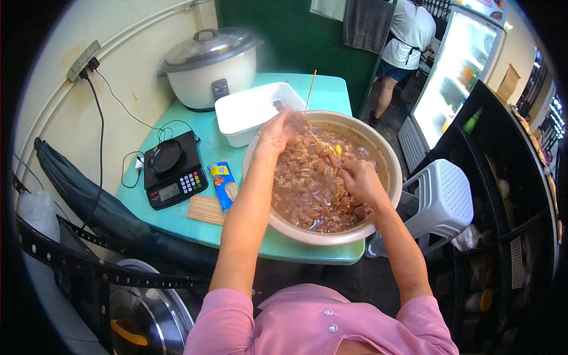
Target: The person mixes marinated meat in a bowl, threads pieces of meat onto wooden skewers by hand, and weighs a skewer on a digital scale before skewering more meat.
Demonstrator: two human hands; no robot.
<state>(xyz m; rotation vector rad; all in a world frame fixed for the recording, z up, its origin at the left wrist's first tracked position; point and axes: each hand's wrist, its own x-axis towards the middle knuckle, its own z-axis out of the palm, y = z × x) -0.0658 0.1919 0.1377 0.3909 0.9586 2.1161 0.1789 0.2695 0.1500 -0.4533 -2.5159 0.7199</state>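
Observation:
A large round basin (331,238) holds sliced raw meat (307,195) in brownish liquid. Over its back left part, my left hand (279,131) is closed on a piece of meat, slightly blurred, with a thin skewer (313,135) running from it toward the middle. My right hand (361,180) pinches meat near the skewer's lower end, just above the pile. Another thin stick (310,89) rises behind the basin's back rim. Beyond my left hand sits a white rectangular tub (242,112) with a small dark piece of meat inside.
On the green table (284,251) are a rice cooker (207,68), a black scale (171,171), a blue packet (223,184) and a bundle of skewers (206,209). A grey plastic stool (441,192) stands right. A person (408,35) stands near a lit fridge (458,71).

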